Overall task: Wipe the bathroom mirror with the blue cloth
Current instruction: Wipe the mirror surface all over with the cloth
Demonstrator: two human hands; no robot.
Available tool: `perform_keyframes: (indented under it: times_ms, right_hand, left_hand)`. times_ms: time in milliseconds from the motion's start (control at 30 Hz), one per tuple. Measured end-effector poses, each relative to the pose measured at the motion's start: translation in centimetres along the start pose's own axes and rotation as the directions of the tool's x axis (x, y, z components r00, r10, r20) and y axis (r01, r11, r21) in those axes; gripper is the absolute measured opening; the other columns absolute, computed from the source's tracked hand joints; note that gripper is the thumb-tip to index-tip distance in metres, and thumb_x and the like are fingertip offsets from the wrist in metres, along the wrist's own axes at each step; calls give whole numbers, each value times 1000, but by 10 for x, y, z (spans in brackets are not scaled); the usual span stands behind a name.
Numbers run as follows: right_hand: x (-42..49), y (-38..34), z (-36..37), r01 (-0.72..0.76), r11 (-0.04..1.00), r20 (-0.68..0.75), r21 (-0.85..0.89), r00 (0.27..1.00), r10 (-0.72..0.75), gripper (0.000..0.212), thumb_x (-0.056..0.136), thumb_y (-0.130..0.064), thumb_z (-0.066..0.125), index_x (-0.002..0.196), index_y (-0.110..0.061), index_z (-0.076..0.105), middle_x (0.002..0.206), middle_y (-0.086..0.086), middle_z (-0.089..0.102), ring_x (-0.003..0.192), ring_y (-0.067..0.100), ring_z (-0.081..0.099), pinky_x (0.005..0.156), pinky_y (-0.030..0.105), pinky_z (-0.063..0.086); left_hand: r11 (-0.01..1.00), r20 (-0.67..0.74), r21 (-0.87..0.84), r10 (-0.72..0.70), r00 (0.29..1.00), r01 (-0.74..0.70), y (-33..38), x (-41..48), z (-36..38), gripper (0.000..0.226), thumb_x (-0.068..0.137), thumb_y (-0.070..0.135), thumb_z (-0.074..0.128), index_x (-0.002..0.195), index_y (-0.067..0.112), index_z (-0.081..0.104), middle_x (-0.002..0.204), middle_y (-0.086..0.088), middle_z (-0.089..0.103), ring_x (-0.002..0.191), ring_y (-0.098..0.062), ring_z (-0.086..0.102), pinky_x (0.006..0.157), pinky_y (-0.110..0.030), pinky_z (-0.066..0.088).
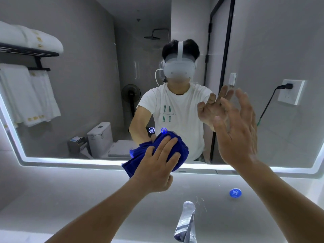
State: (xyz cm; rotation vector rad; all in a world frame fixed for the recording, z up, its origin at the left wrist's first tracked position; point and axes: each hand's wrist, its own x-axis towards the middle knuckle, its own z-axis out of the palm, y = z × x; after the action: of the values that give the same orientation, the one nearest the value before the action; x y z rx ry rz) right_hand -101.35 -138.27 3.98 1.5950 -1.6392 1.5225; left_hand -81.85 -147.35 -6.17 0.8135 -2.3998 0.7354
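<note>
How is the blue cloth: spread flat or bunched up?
Bunched up. The cloth is a crumpled wad pressed under the left hand against the lower edge of the mirror, with a loose corner sticking out at left.

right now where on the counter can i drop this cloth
Bare counter lies left of the left forearm, below the mirror's lit edge; a smaller patch sits between faucet and blue disc. Crowded: the mirror's lower middle, where the left hand presses the blue cloth beside the right hand.
</note>
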Motion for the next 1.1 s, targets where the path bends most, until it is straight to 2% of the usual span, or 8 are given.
perform_keyframes:
  times_ms: [200, 333, 567, 667, 767, 867, 933, 1100]
  right_hand:
    - [-2, 6, -3, -1, 1000, -11, -6, 1000, 1, 55, 91, -44, 32, 141, -25, 46, 161, -1, 15, 148, 11, 8, 115, 35, 12]
    - [-3, 6, -3, 17, 1000, -17, -14, 1000, -17, 56, 91, -45, 31, 141, -26, 46, 161, 0, 15, 148, 12, 9, 114, 35, 13]
    - [-4, -6, 6, 22, 1000, 25, 14, 999, -23, 51, 96, -47, 33, 141, -27, 46, 161, 0, 16, 148, 14, 8, 116, 37, 14]
    - [-3, -11, 9, 85, 996, 20, 12, 996, -85, 48, 96, -37, 38, 142, -25, 46, 160, 1, 18, 148, 16, 10, 116, 38, 13]
    - [1, -7, 4, 78, 997, 0, 17, 997, -78, 48, 96, -39, 37, 142, -26, 46, 160, 1, 19, 148, 17, 11, 116, 39, 14]
    - [3, 2, -1, 37, 999, 0, 7, 999, -37, 49, 97, -43, 36, 142, -27, 45, 160, 1, 18, 149, 17, 10, 115, 39, 14]
    - [0, 8, -4, 23, 1000, -3, -3, 1000, -23, 50, 97, -44, 35, 142, -27, 44, 161, 1, 17, 149, 17, 10, 115, 38, 13]
    - [-3, 37, -23, 8, 999, -75, -32, 997, -10, 47, 95, -35, 39, 140, -23, 46, 159, 1, 20, 148, 18, 13, 115, 42, 17]
  left_hand:
    - [998, -17, 21, 53, 998, -52, -14, -2, -2, 60, 63, 29, 70, 118, 19, 49, 147, -12, 42, 133, -31, 40, 79, -44, 47]
    - [997, -25, 40, 66, 997, -65, -24, -9, -1, 58, 63, 28, 69, 117, 19, 50, 146, -12, 44, 133, -31, 41, 78, -44, 47]
    - [998, -96, 35, -42, 995, 45, -68, -49, -4, 58, 60, 23, 73, 114, 17, 51, 145, -11, 42, 129, -31, 41, 79, -45, 47]
    - [996, -110, 23, -80, 991, 83, -58, -46, 3, 61, 57, 21, 75, 112, 15, 51, 144, -12, 42, 130, -34, 42, 82, -46, 48]
    - [991, -120, -10, -136, 983, 136, -46, -41, 7, 65, 54, 20, 78, 113, 14, 50, 144, -12, 42, 130, -35, 41, 84, -48, 47]
    - [999, -122, 4, -49, 991, 50, -33, -27, 7, 59, 59, 21, 74, 113, 15, 50, 143, -11, 44, 130, -34, 41, 82, -47, 49]
    - [1000, -121, 3, 30, 992, -30, -16, -9, 9, 49, 66, 22, 63, 113, 15, 50, 144, -12, 46, 132, -35, 41, 80, -46, 49]
    - [988, -130, 35, 153, 980, -150, 38, 52, 11, 46, 73, 25, 50, 118, 14, 50, 149, -13, 43, 138, -34, 35, 80, -43, 40]
